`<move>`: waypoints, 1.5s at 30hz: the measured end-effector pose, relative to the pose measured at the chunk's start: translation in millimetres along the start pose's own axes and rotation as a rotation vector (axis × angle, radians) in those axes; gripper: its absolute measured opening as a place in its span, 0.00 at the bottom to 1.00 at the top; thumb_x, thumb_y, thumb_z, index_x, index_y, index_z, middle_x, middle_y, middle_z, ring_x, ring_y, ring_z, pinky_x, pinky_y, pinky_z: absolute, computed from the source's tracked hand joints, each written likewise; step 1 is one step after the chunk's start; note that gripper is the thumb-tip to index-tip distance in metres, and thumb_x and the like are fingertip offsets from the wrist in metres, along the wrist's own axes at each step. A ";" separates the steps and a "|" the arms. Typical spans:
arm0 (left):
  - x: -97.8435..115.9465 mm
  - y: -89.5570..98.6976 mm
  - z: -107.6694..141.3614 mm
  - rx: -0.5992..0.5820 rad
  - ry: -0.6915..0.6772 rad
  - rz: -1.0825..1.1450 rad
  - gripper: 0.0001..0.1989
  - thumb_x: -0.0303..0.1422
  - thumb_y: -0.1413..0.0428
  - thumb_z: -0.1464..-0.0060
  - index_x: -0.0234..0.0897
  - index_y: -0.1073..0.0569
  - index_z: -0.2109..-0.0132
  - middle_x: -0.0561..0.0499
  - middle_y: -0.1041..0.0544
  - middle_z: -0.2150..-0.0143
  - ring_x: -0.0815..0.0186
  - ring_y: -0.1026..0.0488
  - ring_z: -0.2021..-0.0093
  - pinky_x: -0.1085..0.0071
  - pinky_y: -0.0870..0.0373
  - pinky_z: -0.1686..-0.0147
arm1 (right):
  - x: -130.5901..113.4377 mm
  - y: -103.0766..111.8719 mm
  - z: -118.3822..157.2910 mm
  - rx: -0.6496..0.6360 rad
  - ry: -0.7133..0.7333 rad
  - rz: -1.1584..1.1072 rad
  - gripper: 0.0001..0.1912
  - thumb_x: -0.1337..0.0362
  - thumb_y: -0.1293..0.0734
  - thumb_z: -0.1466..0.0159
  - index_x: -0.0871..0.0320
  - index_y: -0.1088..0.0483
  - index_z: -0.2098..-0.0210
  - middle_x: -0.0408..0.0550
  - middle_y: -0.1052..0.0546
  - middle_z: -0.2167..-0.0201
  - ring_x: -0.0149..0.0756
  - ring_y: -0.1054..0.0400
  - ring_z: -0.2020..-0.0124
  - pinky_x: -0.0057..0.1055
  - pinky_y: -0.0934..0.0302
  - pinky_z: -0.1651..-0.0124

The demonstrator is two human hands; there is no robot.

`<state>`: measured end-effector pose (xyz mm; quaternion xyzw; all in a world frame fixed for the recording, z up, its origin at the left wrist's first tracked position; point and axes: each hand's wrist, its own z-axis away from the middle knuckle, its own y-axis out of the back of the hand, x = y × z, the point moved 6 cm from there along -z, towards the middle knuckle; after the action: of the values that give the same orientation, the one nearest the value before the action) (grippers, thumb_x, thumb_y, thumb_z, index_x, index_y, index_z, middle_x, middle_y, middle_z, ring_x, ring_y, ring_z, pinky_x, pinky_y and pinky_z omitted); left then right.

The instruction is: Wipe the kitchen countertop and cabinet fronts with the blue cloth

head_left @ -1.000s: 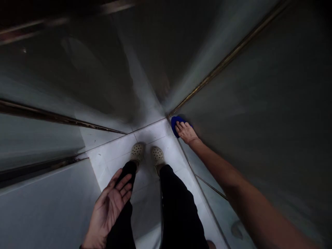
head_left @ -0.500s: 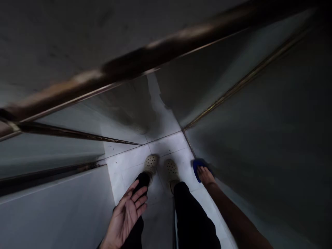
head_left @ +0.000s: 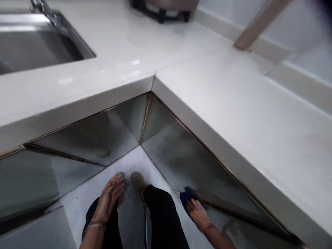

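Note:
My right hand (head_left: 198,212) presses a blue cloth (head_left: 184,199) against the glossy cabinet panel (head_left: 202,166) low on the right side. The cloth is bunched under the fingers, and its dark reflection shows in the panel. In front of my legs, my left hand (head_left: 109,197) hangs in the air with nothing in it. Its fingers are extended and slightly curved, the palm turned inward, and a bracelet (head_left: 96,224) circles the wrist.
A white countertop (head_left: 246,114) forms an inner corner above the cabinets. At the upper left sits a steel sink (head_left: 38,45) with a tap (head_left: 46,14). A dark-footed appliance (head_left: 171,5) stands at the back. My clogs (head_left: 137,179) are on pale floor tiles (head_left: 135,159).
The view has swung up and to the right, bringing in the countertop and sink. My right hand with the blue cloth is on the right-hand panel, higher than before. The left hand stays open.

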<state>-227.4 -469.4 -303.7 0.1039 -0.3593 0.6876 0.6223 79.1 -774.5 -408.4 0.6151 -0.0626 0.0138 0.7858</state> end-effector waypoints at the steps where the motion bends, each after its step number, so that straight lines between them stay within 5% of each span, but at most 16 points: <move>1: 4.4 -13.5 2.3 -0.023 -0.041 -0.073 0.22 0.35 0.34 0.50 0.40 0.25 0.48 0.44 0.21 0.47 0.61 0.22 0.52 0.69 0.26 0.50 | 5.1 17.4 14.0 0.044 -0.021 0.012 0.17 0.75 0.37 0.44 0.53 0.20 0.63 0.52 0.21 0.53 0.47 0.30 0.55 0.43 0.33 0.54; 4: 26.5 -72.7 23.0 -0.177 -0.197 -0.278 0.21 0.39 0.35 0.48 0.37 0.24 0.49 0.42 0.20 0.49 0.59 0.22 0.53 0.67 0.27 0.50 | 20.8 61.8 62.8 0.187 -0.148 -0.028 0.21 0.75 0.37 0.42 0.50 0.22 0.55 0.48 0.24 0.44 0.46 0.31 0.55 0.43 0.34 0.55; 7: 63.4 -152.6 66.4 -0.416 -0.463 -0.486 0.19 0.41 0.38 0.45 0.38 0.24 0.49 0.42 0.20 0.49 0.58 0.22 0.55 0.64 0.27 0.50 | 36.0 84.0 118.5 0.330 -0.414 -0.318 0.23 0.71 0.38 0.43 0.47 0.23 0.52 0.47 0.25 0.43 0.49 0.31 0.53 0.47 0.33 0.55; 10: 101.2 -231.8 122.5 -0.610 -0.810 -0.721 0.16 0.38 0.44 0.39 0.41 0.25 0.45 0.44 0.20 0.48 0.57 0.24 0.49 0.62 0.31 0.45 | 47.1 79.4 175.4 0.568 -0.872 -0.878 0.19 0.61 0.35 0.48 0.48 0.22 0.58 0.49 0.19 0.55 0.51 0.28 0.57 0.49 0.31 0.58; 14: 138.4 -306.5 187.7 -0.622 -1.404 -0.864 0.15 0.32 0.48 0.38 0.40 0.23 0.48 0.45 0.22 0.47 0.58 0.27 0.45 0.61 0.35 0.40 | 21.9 50.7 231.1 0.964 -1.550 -1.604 0.22 0.49 0.28 0.58 0.55 0.26 0.67 0.45 0.23 0.76 0.44 0.28 0.76 0.38 0.33 0.75; 18: 144.0 -357.8 203.7 -0.646 -1.628 -0.927 0.15 0.30 0.51 0.37 0.38 0.23 0.50 0.46 0.20 0.50 0.60 0.26 0.49 0.61 0.33 0.44 | -5.4 69.4 243.1 1.168 -1.647 -1.841 0.23 0.52 0.24 0.60 0.56 0.29 0.68 0.42 0.23 0.76 0.38 0.28 0.76 0.31 0.31 0.75; 23: 139.3 -413.5 181.2 -0.578 -1.591 -1.178 0.14 0.30 0.50 0.40 0.38 0.19 0.55 0.45 0.18 0.61 0.59 0.28 0.61 0.58 0.33 0.52 | 12.3 146.8 247.7 1.448 -1.609 -1.784 0.25 0.57 0.22 0.58 0.57 0.27 0.62 0.40 0.22 0.69 0.30 0.29 0.71 0.25 0.31 0.69; 27: 146.9 -448.3 167.4 -0.449 -1.488 -1.393 0.11 0.31 0.44 0.43 0.40 0.18 0.58 0.47 0.22 0.70 0.61 0.32 0.67 0.57 0.33 0.56 | 46.6 213.4 250.2 1.802 -1.517 -1.289 0.27 0.54 0.25 0.47 0.57 0.30 0.50 0.44 0.23 0.59 0.33 0.28 0.63 0.32 0.29 0.57; 32: 154.4 -462.0 157.1 -0.320 -1.333 -1.514 0.15 0.38 0.45 0.41 0.36 0.18 0.55 0.51 0.22 0.68 0.65 0.32 0.65 0.56 0.34 0.52 | 49.9 227.8 225.2 1.717 -1.588 -0.823 0.37 0.48 0.28 0.43 0.61 0.37 0.41 0.55 0.29 0.46 0.41 0.32 0.49 0.43 0.37 0.39; 35: 153.6 -459.8 157.9 -0.291 -1.344 -1.446 0.19 0.40 0.46 0.42 0.30 0.19 0.53 0.53 0.21 0.66 0.68 0.31 0.62 0.62 0.34 0.52 | 41.6 201.0 195.9 1.539 -1.611 -0.805 0.33 0.45 0.30 0.41 0.60 0.37 0.46 0.53 0.28 0.53 0.40 0.31 0.55 0.41 0.34 0.46; 40: 149.0 -459.7 162.1 -0.323 -1.385 -1.422 0.18 0.33 0.49 0.44 0.28 0.19 0.54 0.56 0.21 0.68 0.69 0.28 0.60 0.62 0.35 0.51 | 32.2 120.6 122.4 1.094 -1.482 -1.068 0.24 0.41 0.34 0.40 0.55 0.39 0.62 0.41 0.33 0.71 0.35 0.37 0.70 0.34 0.38 0.65; 45: 150.1 -457.4 157.4 -0.374 -1.336 -1.356 0.17 0.31 0.49 0.45 0.29 0.19 0.54 0.55 0.21 0.67 0.66 0.27 0.61 0.58 0.33 0.50 | 22.7 48.1 68.4 0.988 -1.425 -1.219 0.23 0.40 0.36 0.41 0.54 0.41 0.66 0.40 0.34 0.71 0.35 0.39 0.69 0.36 0.39 0.62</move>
<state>119.7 -465.3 65.1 0.5577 -0.6060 -0.0864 0.5606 91.2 -830.3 -343.2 0.6598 -0.1772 -0.7227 0.1045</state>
